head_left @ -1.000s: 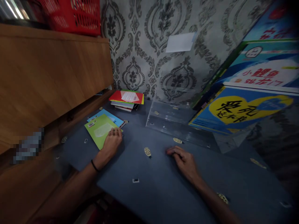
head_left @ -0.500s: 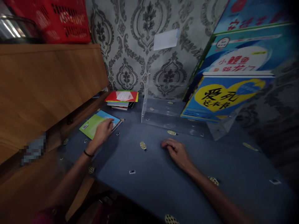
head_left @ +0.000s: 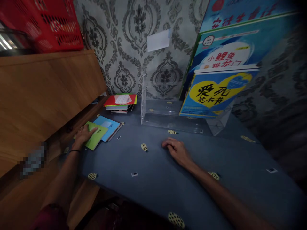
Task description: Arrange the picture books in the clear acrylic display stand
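At the left of the table, my left hand (head_left: 83, 135) grips the left edge of a thin green book (head_left: 98, 134), its thumb over the cover. The green book partly overlaps a light blue book (head_left: 107, 125), which lies on at least one more book or cover. My right hand (head_left: 176, 150) rests on the dark blue tablecloth (head_left: 155, 179), fingers curled together and holding nothing that I can see. Beyond my right hand stands a clear acrylic book rack (head_left: 168, 123). A blue book with a yellow heart (head_left: 216, 95) stands upright in its right side.
Behind the blue book, taller picture books (head_left: 223, 48) lean in the rack. A small book stack (head_left: 120, 103) with a red top sits near the wall. At left, a wooden cabinet (head_left: 52, 86) carries a red basket (head_left: 57, 25) and a metal pot (head_left: 11, 43).
My left hand has moved left, from the books' right part to the green book's left edge. The green book has shifted left, baring more of the blue one. My right hand stays put.
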`<state>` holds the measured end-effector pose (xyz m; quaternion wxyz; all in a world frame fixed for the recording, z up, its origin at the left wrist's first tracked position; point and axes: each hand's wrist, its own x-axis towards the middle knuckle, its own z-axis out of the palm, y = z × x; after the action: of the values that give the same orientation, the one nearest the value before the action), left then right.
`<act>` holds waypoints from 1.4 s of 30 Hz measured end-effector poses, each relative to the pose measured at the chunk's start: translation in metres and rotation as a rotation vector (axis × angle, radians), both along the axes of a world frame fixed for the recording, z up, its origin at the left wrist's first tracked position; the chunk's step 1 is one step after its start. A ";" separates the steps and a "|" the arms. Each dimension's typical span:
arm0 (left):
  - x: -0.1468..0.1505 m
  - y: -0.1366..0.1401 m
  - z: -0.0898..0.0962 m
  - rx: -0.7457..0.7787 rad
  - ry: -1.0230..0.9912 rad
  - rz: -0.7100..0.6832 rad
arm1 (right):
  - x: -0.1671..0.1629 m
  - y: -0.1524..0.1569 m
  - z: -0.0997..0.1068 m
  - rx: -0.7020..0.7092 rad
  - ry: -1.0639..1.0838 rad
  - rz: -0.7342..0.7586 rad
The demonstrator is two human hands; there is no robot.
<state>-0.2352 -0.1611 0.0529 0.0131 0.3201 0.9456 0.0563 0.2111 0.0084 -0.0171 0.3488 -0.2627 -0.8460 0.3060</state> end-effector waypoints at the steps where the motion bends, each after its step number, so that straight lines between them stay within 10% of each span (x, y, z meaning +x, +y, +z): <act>1: -0.004 0.000 0.001 -0.022 -0.012 0.014 | 0.000 0.000 0.000 0.002 -0.006 -0.001; 9: 0.003 -0.011 0.010 -0.045 0.022 0.035 | 0.000 0.000 0.000 0.034 -0.052 -0.008; 16: 0.079 -0.026 0.001 -0.016 0.145 -0.076 | -0.001 0.000 0.001 0.048 -0.046 -0.013; 26: 0.223 0.004 -0.019 -0.103 0.211 -0.558 | 0.001 -0.002 0.000 0.115 0.047 -0.112; 34: 0.247 0.022 -0.011 -0.097 0.319 -0.719 | 0.004 -0.025 0.005 0.329 0.020 -0.056; 42: 0.270 0.010 -0.059 0.311 0.090 -1.211 | -0.009 -0.063 0.009 0.446 -0.128 0.142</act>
<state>0.0347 -0.1508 -0.0064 -0.0441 0.7992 0.5769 0.1625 0.2019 -0.0549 -0.0078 0.3213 -0.1379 -0.9294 0.1182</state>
